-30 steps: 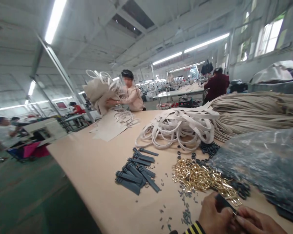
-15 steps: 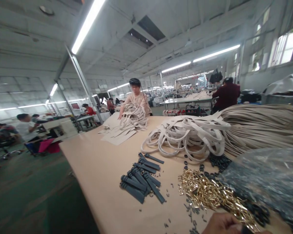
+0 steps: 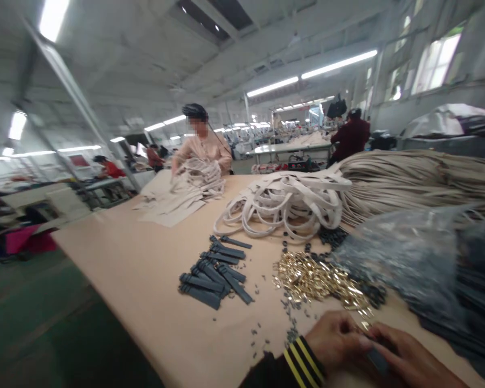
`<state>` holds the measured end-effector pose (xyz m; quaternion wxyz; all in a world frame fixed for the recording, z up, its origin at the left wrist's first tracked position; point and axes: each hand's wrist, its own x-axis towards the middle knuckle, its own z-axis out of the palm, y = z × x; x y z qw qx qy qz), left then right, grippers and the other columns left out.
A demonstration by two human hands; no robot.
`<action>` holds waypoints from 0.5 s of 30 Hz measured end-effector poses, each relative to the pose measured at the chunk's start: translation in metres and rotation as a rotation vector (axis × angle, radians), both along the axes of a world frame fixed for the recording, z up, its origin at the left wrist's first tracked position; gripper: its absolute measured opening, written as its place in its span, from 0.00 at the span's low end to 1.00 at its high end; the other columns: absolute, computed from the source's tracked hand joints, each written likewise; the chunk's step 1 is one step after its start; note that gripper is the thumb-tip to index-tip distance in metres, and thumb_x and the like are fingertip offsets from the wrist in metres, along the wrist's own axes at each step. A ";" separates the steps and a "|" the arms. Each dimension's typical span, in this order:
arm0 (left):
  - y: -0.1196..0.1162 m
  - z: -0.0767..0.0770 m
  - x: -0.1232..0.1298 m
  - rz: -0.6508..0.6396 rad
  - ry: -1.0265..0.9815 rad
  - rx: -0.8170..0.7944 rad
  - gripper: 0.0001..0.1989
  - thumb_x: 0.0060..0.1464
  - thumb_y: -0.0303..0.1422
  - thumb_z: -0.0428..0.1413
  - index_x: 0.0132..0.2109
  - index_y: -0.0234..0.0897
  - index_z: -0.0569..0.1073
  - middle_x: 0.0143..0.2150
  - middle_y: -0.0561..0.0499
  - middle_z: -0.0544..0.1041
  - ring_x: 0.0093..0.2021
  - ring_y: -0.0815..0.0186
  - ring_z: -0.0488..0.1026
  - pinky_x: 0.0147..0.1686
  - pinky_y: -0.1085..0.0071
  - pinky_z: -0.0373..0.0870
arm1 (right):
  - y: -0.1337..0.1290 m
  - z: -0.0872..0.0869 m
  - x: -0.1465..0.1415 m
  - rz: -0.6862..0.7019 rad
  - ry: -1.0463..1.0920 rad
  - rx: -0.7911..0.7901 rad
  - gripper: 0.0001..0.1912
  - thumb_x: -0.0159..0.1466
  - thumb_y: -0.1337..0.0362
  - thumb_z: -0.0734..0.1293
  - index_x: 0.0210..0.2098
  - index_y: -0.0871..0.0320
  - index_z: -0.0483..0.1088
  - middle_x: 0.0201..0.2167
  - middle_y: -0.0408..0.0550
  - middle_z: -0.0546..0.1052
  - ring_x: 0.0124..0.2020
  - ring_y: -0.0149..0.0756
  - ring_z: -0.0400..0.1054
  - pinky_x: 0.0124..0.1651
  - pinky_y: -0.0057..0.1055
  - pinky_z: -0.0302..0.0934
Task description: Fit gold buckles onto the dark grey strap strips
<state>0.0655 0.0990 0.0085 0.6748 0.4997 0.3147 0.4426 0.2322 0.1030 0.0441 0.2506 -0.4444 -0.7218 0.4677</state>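
Observation:
At the bottom right, my left hand [image 3: 335,339] and my right hand [image 3: 412,358] pinch a short dark grey strap [image 3: 378,361] between them, its end showing below the fingers. A striped black-and-yellow cuff [image 3: 303,362] circles my left wrist. Just above my hands lies a heap of gold metal buckles [image 3: 315,280]. Small grey fittings [image 3: 291,335] are scattered left of my left hand. Further left lies a group of dark grey straps [image 3: 210,275].
White looped handles [image 3: 283,205] and a long beige strap bundle [image 3: 420,180] lie on the tan table [image 3: 117,253]. A plastic bag of dark parts [image 3: 396,253] sits at right. Across the table, a co-worker [image 3: 202,151] handles beige fabric pieces [image 3: 173,202].
My hands have risen back into view, with the striped cuff showing. The co-worker's bundle, lifted a second ago, now rests on the table. The view has turned slightly.

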 end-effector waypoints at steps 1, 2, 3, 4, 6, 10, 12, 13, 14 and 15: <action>0.000 0.004 0.000 0.027 0.004 0.002 0.21 0.32 0.45 0.62 0.26 0.33 0.64 0.22 0.54 0.67 0.23 0.73 0.63 0.25 0.76 0.60 | -0.004 0.005 0.000 0.023 -0.030 0.023 0.13 0.57 0.53 0.60 0.28 0.57 0.68 0.25 0.45 0.72 0.27 0.35 0.66 0.30 0.27 0.63; 0.002 0.008 0.000 0.033 0.021 0.000 0.21 0.33 0.44 0.61 0.25 0.33 0.63 0.21 0.55 0.67 0.22 0.73 0.63 0.23 0.77 0.58 | -0.006 0.009 0.000 0.043 -0.048 0.013 0.13 0.57 0.55 0.60 0.29 0.59 0.67 0.24 0.44 0.70 0.23 0.32 0.63 0.26 0.26 0.61; 0.005 0.009 0.001 0.030 0.038 0.002 0.19 0.36 0.43 0.60 0.26 0.33 0.62 0.21 0.55 0.67 0.21 0.74 0.63 0.23 0.77 0.58 | -0.006 0.012 0.000 0.064 -0.041 -0.030 0.12 0.57 0.57 0.60 0.30 0.60 0.66 0.24 0.43 0.70 0.20 0.29 0.62 0.23 0.24 0.59; 0.008 0.010 0.000 0.018 0.049 0.005 0.19 0.38 0.42 0.60 0.26 0.33 0.61 0.20 0.55 0.67 0.21 0.74 0.63 0.22 0.77 0.57 | -0.005 0.013 0.001 0.067 -0.020 -0.074 0.12 0.57 0.58 0.60 0.32 0.60 0.66 0.27 0.44 0.70 0.21 0.28 0.62 0.23 0.24 0.59; 0.013 0.010 0.000 -0.003 0.059 0.012 0.17 0.41 0.41 0.58 0.26 0.34 0.59 0.19 0.55 0.68 0.20 0.74 0.64 0.22 0.78 0.58 | -0.002 0.013 0.004 0.078 0.012 -0.134 0.10 0.57 0.61 0.61 0.33 0.61 0.66 0.29 0.45 0.71 0.22 0.28 0.63 0.24 0.24 0.60; 0.013 0.010 -0.001 0.006 0.092 0.046 0.16 0.44 0.40 0.56 0.26 0.35 0.58 0.18 0.55 0.68 0.20 0.73 0.65 0.22 0.77 0.59 | 0.000 0.014 0.009 0.108 0.065 -0.201 0.09 0.55 0.65 0.62 0.35 0.62 0.66 0.29 0.44 0.70 0.24 0.28 0.64 0.27 0.25 0.61; 0.011 0.010 -0.001 0.043 0.108 0.067 0.16 0.45 0.40 0.56 0.26 0.35 0.58 0.19 0.55 0.69 0.20 0.73 0.65 0.21 0.78 0.58 | -0.001 0.015 0.009 0.117 0.061 -0.221 0.09 0.54 0.64 0.63 0.34 0.62 0.66 0.28 0.44 0.70 0.24 0.28 0.64 0.27 0.24 0.61; 0.011 0.010 0.000 0.066 0.121 0.070 0.16 0.45 0.40 0.55 0.26 0.35 0.57 0.19 0.55 0.69 0.19 0.74 0.64 0.21 0.78 0.58 | -0.002 0.015 0.009 0.121 0.056 -0.220 0.09 0.54 0.64 0.63 0.34 0.62 0.66 0.28 0.44 0.71 0.23 0.27 0.64 0.26 0.24 0.60; 0.011 0.009 0.000 0.087 0.136 0.066 0.16 0.45 0.40 0.55 0.26 0.35 0.57 0.19 0.55 0.69 0.19 0.74 0.64 0.21 0.78 0.58 | -0.002 0.015 0.009 0.123 0.049 -0.209 0.09 0.55 0.63 0.63 0.33 0.62 0.66 0.28 0.44 0.71 0.22 0.27 0.64 0.25 0.23 0.59; 0.012 0.008 0.001 0.101 0.152 0.056 0.16 0.46 0.41 0.55 0.26 0.35 0.57 0.19 0.55 0.69 0.18 0.75 0.64 0.20 0.79 0.58 | -0.002 0.015 0.008 0.121 0.038 -0.191 0.08 0.55 0.63 0.63 0.31 0.62 0.66 0.27 0.43 0.71 0.21 0.26 0.63 0.24 0.22 0.58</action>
